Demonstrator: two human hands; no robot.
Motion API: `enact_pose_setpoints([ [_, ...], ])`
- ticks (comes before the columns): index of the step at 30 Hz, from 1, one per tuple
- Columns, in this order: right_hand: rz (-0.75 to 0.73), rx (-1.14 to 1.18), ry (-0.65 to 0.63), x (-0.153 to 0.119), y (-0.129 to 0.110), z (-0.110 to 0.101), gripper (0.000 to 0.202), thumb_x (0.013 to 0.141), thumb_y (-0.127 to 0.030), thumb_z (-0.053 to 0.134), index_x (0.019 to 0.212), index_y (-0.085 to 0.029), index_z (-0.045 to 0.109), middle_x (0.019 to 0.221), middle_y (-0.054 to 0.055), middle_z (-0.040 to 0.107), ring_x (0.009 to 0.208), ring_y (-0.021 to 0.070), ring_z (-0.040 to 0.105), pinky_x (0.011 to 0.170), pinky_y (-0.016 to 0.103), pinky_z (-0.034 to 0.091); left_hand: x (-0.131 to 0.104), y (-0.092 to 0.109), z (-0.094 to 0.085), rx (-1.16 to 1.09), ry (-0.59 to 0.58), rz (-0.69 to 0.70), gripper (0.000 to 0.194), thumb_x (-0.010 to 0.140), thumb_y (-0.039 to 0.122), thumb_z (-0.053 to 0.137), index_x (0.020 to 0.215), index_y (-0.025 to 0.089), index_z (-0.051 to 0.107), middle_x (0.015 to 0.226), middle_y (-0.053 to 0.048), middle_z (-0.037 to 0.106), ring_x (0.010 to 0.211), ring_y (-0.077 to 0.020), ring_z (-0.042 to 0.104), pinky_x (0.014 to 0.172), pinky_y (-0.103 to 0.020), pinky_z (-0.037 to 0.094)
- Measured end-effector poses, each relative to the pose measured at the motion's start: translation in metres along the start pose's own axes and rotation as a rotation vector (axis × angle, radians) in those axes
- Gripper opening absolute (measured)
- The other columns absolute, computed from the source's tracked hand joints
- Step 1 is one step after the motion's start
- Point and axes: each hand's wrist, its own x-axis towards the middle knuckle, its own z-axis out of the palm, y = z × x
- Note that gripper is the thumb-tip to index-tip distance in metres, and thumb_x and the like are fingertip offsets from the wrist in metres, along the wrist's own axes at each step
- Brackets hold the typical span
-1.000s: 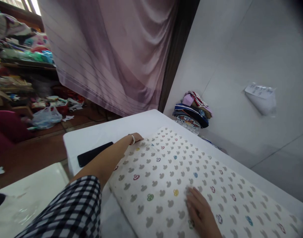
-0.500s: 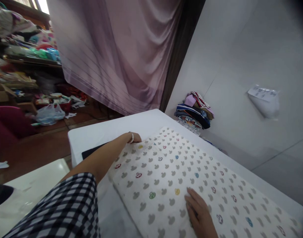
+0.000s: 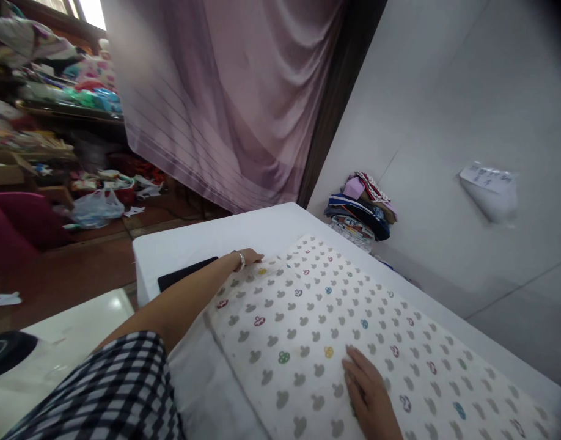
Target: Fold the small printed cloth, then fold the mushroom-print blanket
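Observation:
White cloth [image 3: 317, 318] printed with grey and coloured mushroom shapes lies spread over the white table [image 3: 170, 244]. My left hand [image 3: 252, 256], with a bracelet at the wrist, is at the cloth's far left edge; its fingers look closed, but whether they pinch the fabric is too small to tell. My right hand [image 3: 370, 391] rests on top of the cloth near the bottom, palm down with fingers spread a little. A plain white part of fabric [image 3: 211, 373] shows at the near left, beside a dark line along the printed area.
A dark flat item [image 3: 186, 273] lies on the table by my left forearm. Folded fabrics [image 3: 360, 208] are stacked against the wall. A pale surface with a black round part [image 3: 10, 353] stands at lower left. Pink curtain [image 3: 244, 91] hangs behind; cluttered shelves stand at left.
At the cloth's left side, more plain white fabric shows beside my left forearm. The view has shifted slightly, and more of the dark flat item shows. My right hand stays in place on the cloth.

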Motion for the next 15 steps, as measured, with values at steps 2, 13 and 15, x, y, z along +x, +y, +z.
enact_pose_setpoints([
  [2, 0.031, -0.008, -0.021, 0.0, -0.001, -0.001, 0.032, 0.087, -0.037, 0.045, 0.115, -0.034, 0.059, 0.13, -0.001, 0.049, 0.117, 0.0264, 0.048, 0.093, 0.04, 0.049, -0.004, 0.002, 0.0, 0.001, -0.02, -0.044, 0.047, 0.076, 0.056, 0.047, 0.089, 0.016, 0.069, 0.104, -0.012, 0.066, 0.097, -0.0246, 0.059, 0.081, -0.03, 0.043],
  [13, -0.006, -0.04, -0.019, -0.002, 0.002, 0.002, 0.032, 0.087, -0.035, 0.044, 0.116, -0.033, 0.058, 0.131, -0.001, 0.048, 0.12, 0.0262, 0.045, 0.095, 0.04, 0.047, -0.034, 0.024, 0.016, -0.024, 0.166, -0.123, 0.033, 0.084, 0.031, 0.038, 0.105, 0.014, 0.057, 0.11, -0.014, 0.061, 0.101, -0.0244, 0.057, 0.079, -0.031, 0.044],
  [15, -0.017, -0.055, -0.022, -0.002, 0.003, 0.002, 0.033, 0.088, -0.035, 0.043, 0.117, -0.032, 0.058, 0.131, -0.001, 0.047, 0.121, 0.0256, 0.044, 0.096, 0.04, 0.046, -0.036, 0.023, 0.017, -0.027, 0.177, -0.125, 0.033, 0.085, 0.031, 0.036, 0.106, 0.014, 0.056, 0.109, -0.015, 0.061, 0.101, -0.0248, 0.058, 0.079, -0.032, 0.044],
])
